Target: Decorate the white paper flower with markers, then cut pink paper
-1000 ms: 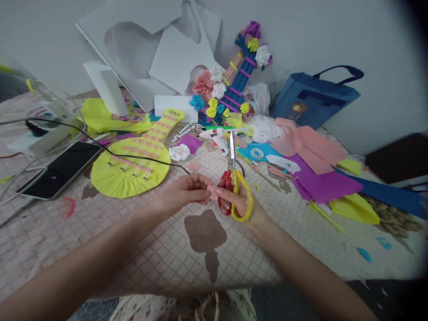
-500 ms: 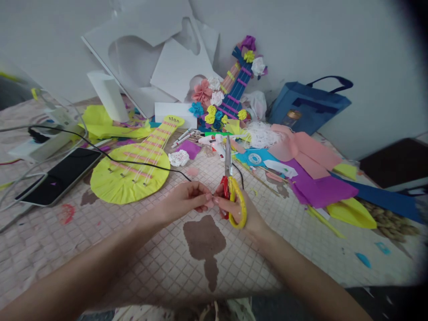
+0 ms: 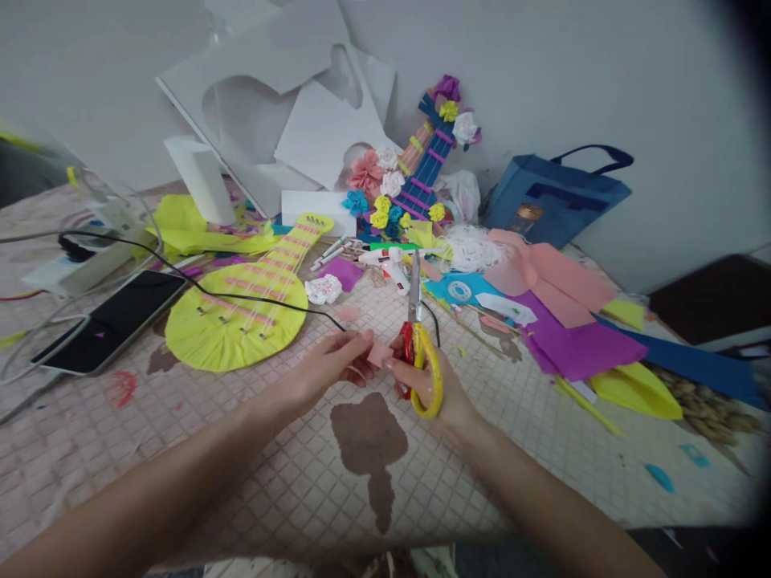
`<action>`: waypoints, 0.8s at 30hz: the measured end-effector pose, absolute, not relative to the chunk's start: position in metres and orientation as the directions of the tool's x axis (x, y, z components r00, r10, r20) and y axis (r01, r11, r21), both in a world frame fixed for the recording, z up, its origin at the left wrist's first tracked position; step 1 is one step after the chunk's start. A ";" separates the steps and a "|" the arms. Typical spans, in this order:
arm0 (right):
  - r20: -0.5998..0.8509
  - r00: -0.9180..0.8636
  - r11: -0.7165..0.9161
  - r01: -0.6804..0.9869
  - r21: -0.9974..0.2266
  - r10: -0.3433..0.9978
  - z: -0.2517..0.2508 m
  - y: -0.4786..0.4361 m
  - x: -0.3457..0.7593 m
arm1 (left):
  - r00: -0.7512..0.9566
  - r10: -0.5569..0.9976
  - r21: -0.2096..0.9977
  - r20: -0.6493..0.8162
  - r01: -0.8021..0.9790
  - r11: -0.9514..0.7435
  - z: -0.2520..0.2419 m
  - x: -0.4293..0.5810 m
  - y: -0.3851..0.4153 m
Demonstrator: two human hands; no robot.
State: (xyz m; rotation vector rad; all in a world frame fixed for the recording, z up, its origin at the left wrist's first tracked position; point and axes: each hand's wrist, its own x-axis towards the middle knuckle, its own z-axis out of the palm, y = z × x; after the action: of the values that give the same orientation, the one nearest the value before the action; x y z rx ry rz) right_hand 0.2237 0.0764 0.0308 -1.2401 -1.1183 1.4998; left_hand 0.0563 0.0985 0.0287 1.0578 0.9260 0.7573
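A small pink paper piece point(image 3: 379, 354) shows between my two hands, above the table's middle. My right hand point(image 3: 425, 384) pinches its right edge, with scissors point(image 3: 429, 369) hanging on the same hand, yellow and red handles at the fingers and blades pointing away. At the paper's left side is my left hand point(image 3: 343, 357), its thumb and fingers bent close to the paper; whether they grip it cannot be made out. Beyond my left hand lie a yellow paper guitar point(image 3: 241, 321) and a crumpled white paper flower point(image 3: 324, 289).
A black cable point(image 3: 271, 301) crosses the guitar toward my left hand. Phone point(image 3: 112, 321) and power strip point(image 3: 78, 269) lie left. Behind are a flower-decorated blue guitar point(image 3: 425, 168) and glue gun point(image 3: 394, 269); purple paper point(image 3: 572, 341) and a blue bag point(image 3: 551, 201) are right.
My left hand's fingertips have moved slightly left and up, away from my right fingertips. More of the pink paper shows between the hands. The view has shifted slightly.
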 end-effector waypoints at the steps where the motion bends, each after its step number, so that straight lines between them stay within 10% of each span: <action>1: -0.210 -0.126 -0.220 -0.074 -0.973 0.970 0.031 0.077 0.223 | 0.420 0.873 0.953 -0.248 -0.057 0.299 0.030 0.057 0.098; 24: -0.091 -0.341 0.006 0.274 -0.962 0.936 0.021 0.068 0.227 | 0.028 0.997 0.925 -0.076 -0.371 0.081 0.050 0.047 0.102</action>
State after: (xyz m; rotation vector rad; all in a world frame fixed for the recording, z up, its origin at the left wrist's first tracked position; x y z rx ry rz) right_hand 0.2275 0.0677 0.0212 -1.2548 -1.6658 1.3645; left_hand 0.0472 0.1024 0.0498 0.8755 0.9528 1.2980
